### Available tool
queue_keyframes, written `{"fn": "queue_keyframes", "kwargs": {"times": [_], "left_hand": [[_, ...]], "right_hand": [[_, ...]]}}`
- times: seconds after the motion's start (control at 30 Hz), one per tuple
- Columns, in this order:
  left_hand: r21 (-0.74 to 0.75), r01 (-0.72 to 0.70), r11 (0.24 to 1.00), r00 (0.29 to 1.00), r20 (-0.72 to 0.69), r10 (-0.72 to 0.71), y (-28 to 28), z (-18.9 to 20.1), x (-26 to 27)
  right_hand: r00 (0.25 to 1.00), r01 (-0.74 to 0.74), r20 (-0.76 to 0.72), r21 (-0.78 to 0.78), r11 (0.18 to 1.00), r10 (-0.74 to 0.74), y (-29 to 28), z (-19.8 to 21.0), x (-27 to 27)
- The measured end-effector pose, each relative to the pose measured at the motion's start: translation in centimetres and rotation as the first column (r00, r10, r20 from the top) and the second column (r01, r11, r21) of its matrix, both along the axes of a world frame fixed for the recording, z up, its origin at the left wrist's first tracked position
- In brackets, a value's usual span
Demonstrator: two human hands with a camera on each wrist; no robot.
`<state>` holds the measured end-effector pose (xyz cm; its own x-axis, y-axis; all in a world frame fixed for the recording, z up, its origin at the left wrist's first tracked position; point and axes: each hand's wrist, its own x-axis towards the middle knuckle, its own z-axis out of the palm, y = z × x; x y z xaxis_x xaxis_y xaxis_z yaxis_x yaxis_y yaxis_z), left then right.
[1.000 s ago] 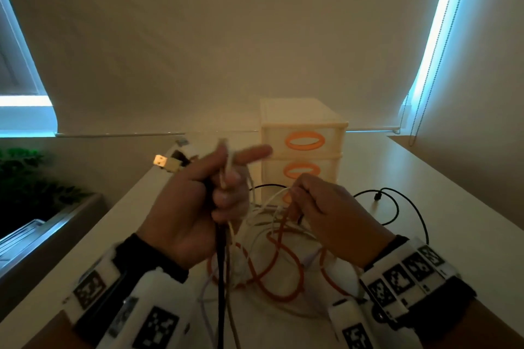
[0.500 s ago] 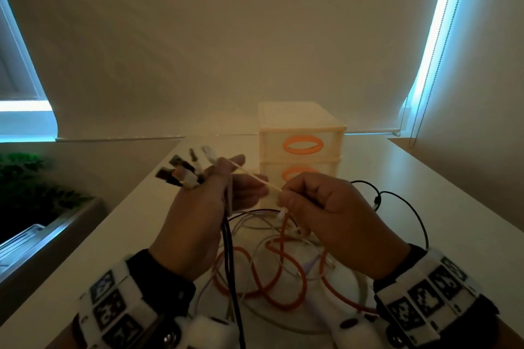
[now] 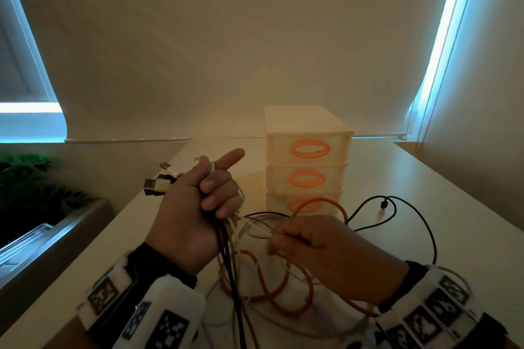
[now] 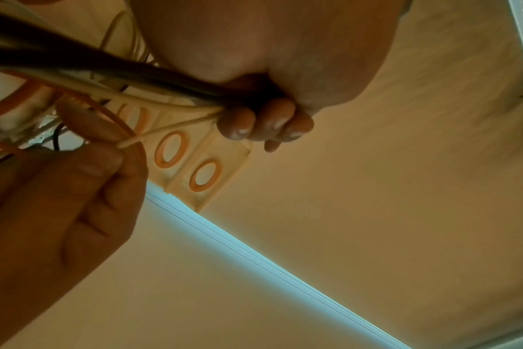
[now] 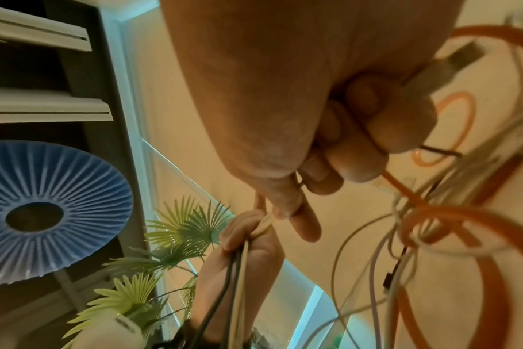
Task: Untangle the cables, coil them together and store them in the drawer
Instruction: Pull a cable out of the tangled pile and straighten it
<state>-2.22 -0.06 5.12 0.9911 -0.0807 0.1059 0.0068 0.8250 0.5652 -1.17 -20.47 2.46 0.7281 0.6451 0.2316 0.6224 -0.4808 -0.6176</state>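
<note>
My left hand (image 3: 218, 198) is raised over the table and grips a bundle of black and pale cables (image 3: 226, 246) in its fist, index finger sticking out. Their plugs (image 3: 160, 183) poke out to the left. The left wrist view shows those fingers (image 4: 263, 127) curled round the bundle. My right hand (image 3: 276, 241) is just to the right and lower. It pinches a cream cable (image 3: 255, 229) that runs out of the left fist, and its other fingers (image 5: 359, 146) curl round an orange cable (image 5: 403, 189). Orange loops (image 3: 269, 295) lie tangled with thin white cables on the table.
A cream drawer unit (image 3: 307, 127) with orange oval handles stands shut behind the hands. A black cable (image 3: 397, 204) trails over the table (image 3: 453, 235) to the right. The table's left edge drops to a windowsill with a plant (image 3: 34, 193). A roller blind hangs behind.
The cream cable's end has gone into the left fist and the left index finger has straightened. My right hand has dropped lower, drawing the cream strand out below the fist.
</note>
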Motion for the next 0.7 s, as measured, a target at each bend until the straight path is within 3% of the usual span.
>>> {"fn": "queue_keyframes", "kwargs": {"times": [0.17,0.37,0.53,0.7], "left_hand": [[-0.001,0.015,1.000,0.999,0.039,-0.015,0.4,0.1,-0.1],[0.017,-0.002,1.000,0.999,0.033,0.002,0.5,0.0,-0.2],[-0.001,-0.001,1.000,0.997,0.072,0.001,1.7,0.6,0.0],[0.070,0.025,0.997,0.998,0.061,-0.029,0.2,0.0,-0.2]], "right_hand": [[0.997,0.067,0.023,0.024,0.997,-0.067,-1.4,0.0,1.0],[0.999,-0.033,-0.036,-0.091,0.995,0.030,-0.1,-0.7,-0.1],[0.974,0.196,0.086,0.126,0.972,-0.208,-3.4,1.3,1.9],[0.967,0.242,0.064,0.066,0.968,-0.246,-3.5,-0.3,2.4]]}}
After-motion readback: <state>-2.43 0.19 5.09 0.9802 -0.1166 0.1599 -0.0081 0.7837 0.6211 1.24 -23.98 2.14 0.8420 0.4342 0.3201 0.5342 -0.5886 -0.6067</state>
